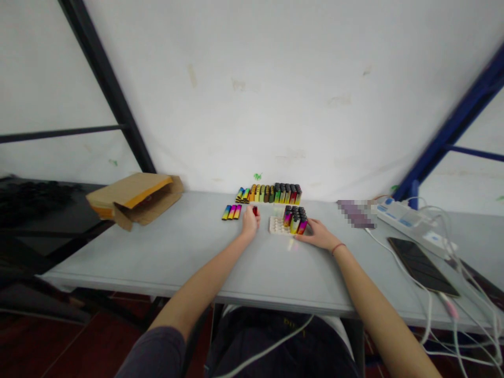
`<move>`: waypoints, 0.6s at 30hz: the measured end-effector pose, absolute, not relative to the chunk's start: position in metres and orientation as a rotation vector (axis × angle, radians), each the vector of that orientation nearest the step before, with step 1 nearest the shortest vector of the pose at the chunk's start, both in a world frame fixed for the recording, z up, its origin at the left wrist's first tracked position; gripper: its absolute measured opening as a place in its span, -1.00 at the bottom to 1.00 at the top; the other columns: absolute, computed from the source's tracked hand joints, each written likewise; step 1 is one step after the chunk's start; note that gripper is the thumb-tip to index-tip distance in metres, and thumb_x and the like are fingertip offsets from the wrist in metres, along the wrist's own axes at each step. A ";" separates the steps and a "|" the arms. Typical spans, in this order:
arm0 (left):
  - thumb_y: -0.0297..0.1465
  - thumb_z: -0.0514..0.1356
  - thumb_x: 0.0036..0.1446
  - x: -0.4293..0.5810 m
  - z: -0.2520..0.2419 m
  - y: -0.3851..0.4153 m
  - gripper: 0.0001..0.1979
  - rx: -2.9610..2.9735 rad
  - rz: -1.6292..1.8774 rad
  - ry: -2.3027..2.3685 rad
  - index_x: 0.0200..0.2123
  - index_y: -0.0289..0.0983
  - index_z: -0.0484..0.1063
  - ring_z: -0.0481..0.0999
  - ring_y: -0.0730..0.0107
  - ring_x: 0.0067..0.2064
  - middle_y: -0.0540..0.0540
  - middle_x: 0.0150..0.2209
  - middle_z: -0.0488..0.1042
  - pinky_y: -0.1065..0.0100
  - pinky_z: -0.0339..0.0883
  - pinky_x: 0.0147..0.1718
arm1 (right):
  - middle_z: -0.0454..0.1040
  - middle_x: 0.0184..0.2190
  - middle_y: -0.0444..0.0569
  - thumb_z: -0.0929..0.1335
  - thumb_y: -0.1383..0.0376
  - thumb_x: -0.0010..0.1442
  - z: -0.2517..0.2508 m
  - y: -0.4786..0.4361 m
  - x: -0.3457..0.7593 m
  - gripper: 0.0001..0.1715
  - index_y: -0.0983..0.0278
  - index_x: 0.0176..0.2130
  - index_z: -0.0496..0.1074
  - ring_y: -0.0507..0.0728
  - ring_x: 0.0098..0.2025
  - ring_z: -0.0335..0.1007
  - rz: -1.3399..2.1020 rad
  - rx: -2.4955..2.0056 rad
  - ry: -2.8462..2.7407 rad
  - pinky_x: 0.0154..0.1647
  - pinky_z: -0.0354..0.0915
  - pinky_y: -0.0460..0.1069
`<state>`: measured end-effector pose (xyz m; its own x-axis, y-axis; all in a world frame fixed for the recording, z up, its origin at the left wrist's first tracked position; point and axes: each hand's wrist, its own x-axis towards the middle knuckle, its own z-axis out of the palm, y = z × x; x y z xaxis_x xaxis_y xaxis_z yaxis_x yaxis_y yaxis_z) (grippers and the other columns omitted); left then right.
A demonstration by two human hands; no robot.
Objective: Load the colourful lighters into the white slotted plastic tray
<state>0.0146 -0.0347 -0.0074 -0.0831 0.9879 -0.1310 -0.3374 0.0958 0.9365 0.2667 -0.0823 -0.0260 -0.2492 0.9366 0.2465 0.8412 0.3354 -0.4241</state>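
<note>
My left hand [250,223] is closed around a red lighter [255,211] with a dark top, just left of a white tray [276,227] with round holes. Several multicoloured lighters [295,223] with black tops stand upright in the tray's right part, while holes show on its left. At the tray's right end my right hand [321,236] grips it, thumb by the front edge and fingers beside the lighters. Three yellow, pink and blue lighters [231,212] lie flat left of my left hand.
Behind the tray, near the wall, stand several more lighters [287,193] in rows, with a small pile of lying lighters [242,195] at their left. An open cardboard box [136,197] lies left. At right are a phone [423,266], a power strip [413,226] and white cables.
</note>
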 end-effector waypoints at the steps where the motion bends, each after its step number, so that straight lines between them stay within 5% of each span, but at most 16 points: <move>1: -0.25 -0.13 0.19 0.015 -0.008 -0.035 -0.66 0.832 1.356 1.093 -0.61 -0.21 0.11 -0.08 0.57 -0.76 0.14 -0.78 -0.02 0.50 -0.22 -0.76 | 0.46 0.06 0.23 0.42 -0.12 -0.01 -0.026 -0.082 0.267 -0.17 0.36 0.08 0.37 0.40 0.11 0.34 0.283 -1.562 -2.154 0.15 0.26 0.25; 18: -0.20 -0.11 0.18 0.013 -0.001 -0.037 -0.66 0.756 1.393 1.084 -0.59 -0.21 0.08 -0.12 0.61 -0.76 0.16 -0.76 -0.05 0.52 -0.22 -0.75 | 0.45 0.07 0.22 0.43 -0.13 -0.03 -0.026 -0.082 0.266 -0.15 0.34 0.09 0.37 0.40 0.11 0.34 0.289 -1.564 -2.143 0.16 0.25 0.26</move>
